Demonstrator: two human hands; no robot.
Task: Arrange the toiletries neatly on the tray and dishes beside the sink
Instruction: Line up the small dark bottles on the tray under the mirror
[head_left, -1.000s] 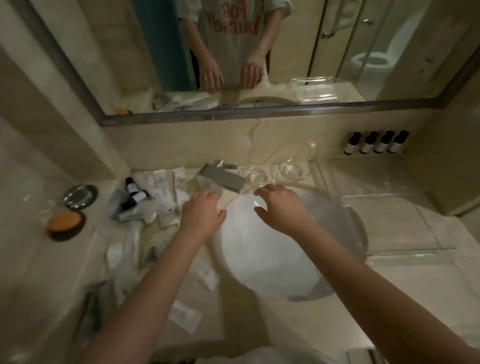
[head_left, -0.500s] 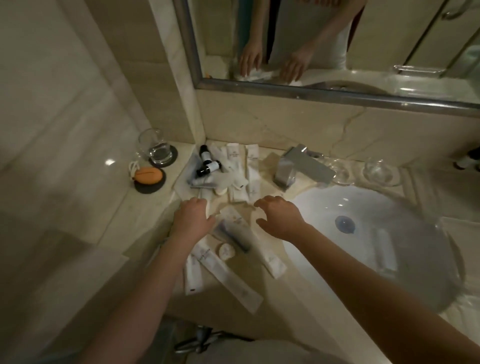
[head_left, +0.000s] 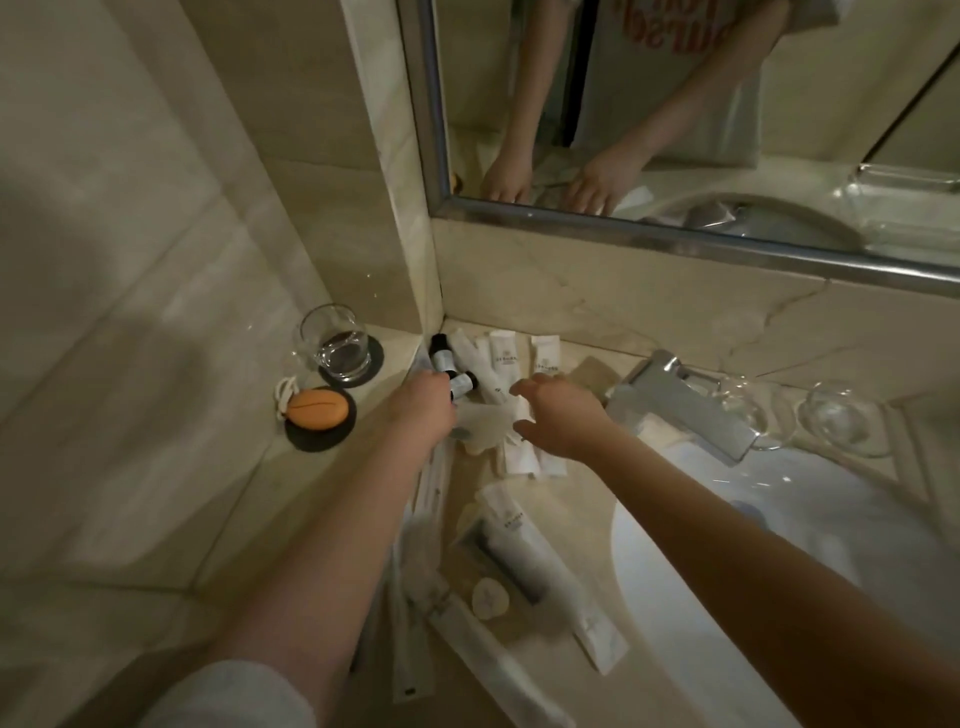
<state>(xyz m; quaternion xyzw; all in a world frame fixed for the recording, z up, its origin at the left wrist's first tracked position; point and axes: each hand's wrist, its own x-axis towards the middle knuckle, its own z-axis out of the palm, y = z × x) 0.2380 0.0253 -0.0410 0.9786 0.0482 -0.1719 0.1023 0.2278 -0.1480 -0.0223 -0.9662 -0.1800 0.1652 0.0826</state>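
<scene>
Two small bottles (head_left: 442, 357) with dark caps lie in the corner far left of the tap (head_left: 685, 410). The fingers (head_left: 439, 388) of the left hand (head_left: 423, 413) reach down onto them. The back of the hand hides the tips, so I cannot tell if they hold a bottle or only touch it. The fingers (head_left: 532, 388) of the right hand (head_left: 563, 423) are spread wide and a little bent, holding nothing. They are just above the white sachets (head_left: 503, 349) that lie between the bottles and the tap.

To do this step well, I think it is better to take one bottle at a time by its body, not by the cap. It should go straight up, because the sachets lie close against it and could slide. The free hand can gather the sachets into one flat pile. The two glass dishes (head_left: 841, 422) stand just right of the tap; the tray is not in view. More long packets (head_left: 524, 551) are scattered in front of the tap, beside the sink (head_left: 727, 571).

Both forearms stretch forward to the left of the tap, palms down, the left wrist almost straight, the right wrist a little raised
</scene>
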